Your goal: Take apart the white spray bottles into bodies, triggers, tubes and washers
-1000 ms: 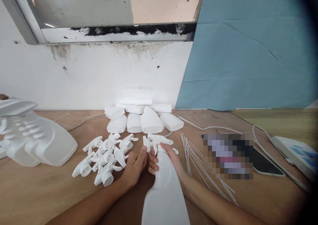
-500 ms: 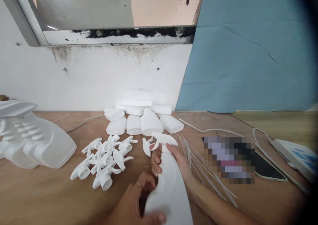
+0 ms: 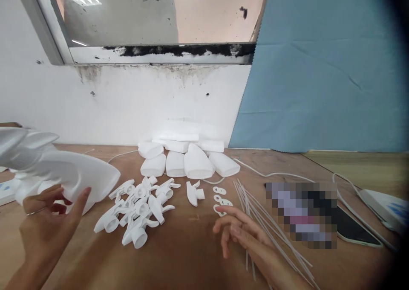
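Observation:
At the left, my left hand (image 3: 47, 221) has its thumb and fingers on the body of a white spray bottle (image 3: 92, 170). This bottle lies tilted against other white spray bottles (image 3: 25, 140), its base pointing right. My right hand (image 3: 244, 234) hovers at the lower right, fingers loosely apart and holding nothing. By its fingertips lie several small flat white ring pieces (image 3: 219, 190). Thin white tubes (image 3: 275, 234) run beneath and beside the right hand. A single white trigger sprayer head (image 3: 193, 193) lies between the hands, beside a pile of similar sprayer heads (image 3: 137, 209).
Several white bottles without heads (image 3: 198, 162) are stacked by the wall. On the right are a phone (image 3: 358, 226), a blurred-out patch (image 3: 300, 213) and a white box (image 3: 383, 204) with a cable. A blue cloth (image 3: 319, 68) hangs behind the brown table (image 3: 179, 264).
The spray bottle that both hands held at the centre has gone left with my left hand, onto the other bottles. My right hand let go and lowered, uncovering the ring pieces.

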Demonstrator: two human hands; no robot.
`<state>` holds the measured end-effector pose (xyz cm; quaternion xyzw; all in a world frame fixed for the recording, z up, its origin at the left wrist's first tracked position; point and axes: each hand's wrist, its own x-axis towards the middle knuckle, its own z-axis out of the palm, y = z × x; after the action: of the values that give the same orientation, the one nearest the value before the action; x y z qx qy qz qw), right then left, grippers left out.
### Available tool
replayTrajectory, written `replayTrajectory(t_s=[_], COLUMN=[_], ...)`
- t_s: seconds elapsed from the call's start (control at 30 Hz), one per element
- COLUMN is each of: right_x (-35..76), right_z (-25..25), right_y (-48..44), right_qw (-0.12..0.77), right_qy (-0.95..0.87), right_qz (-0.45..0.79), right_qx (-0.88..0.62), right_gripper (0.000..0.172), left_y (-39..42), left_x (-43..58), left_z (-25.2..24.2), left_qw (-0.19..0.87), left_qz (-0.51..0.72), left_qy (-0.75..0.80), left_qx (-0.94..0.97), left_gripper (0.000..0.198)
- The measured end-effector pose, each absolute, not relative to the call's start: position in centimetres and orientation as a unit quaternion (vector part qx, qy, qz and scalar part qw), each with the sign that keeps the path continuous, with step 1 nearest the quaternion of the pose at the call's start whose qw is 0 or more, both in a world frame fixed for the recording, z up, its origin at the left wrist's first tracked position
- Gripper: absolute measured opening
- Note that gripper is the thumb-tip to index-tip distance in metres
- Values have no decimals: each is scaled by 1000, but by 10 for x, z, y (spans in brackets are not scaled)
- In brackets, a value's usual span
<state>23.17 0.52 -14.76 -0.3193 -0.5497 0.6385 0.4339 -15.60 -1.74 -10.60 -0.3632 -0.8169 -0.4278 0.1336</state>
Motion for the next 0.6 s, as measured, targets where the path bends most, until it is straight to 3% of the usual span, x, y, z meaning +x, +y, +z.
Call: replayTrajectory(t_s=[0.27,0.43,0.6], right_x=[230,231,230], right_z=[-170,-175,-173], right_y=[6,6,7], right_qw=[416,396,392], right_qy=[-551,-558,-541], right_qz=[646,660,674], right_qx=[-326,-311,-315], right_gripper=[27,25,25], left_y=[-16,-14,-13], left_x=[-149,-146,-162], left_z=[-110,-107,-108], left_qw=[193,145,100], left_qz=[-269,-234,-252], left_qy=[-844,-858,-874], left_qx=[-423,-434,-403], left_gripper=[38,33,45])
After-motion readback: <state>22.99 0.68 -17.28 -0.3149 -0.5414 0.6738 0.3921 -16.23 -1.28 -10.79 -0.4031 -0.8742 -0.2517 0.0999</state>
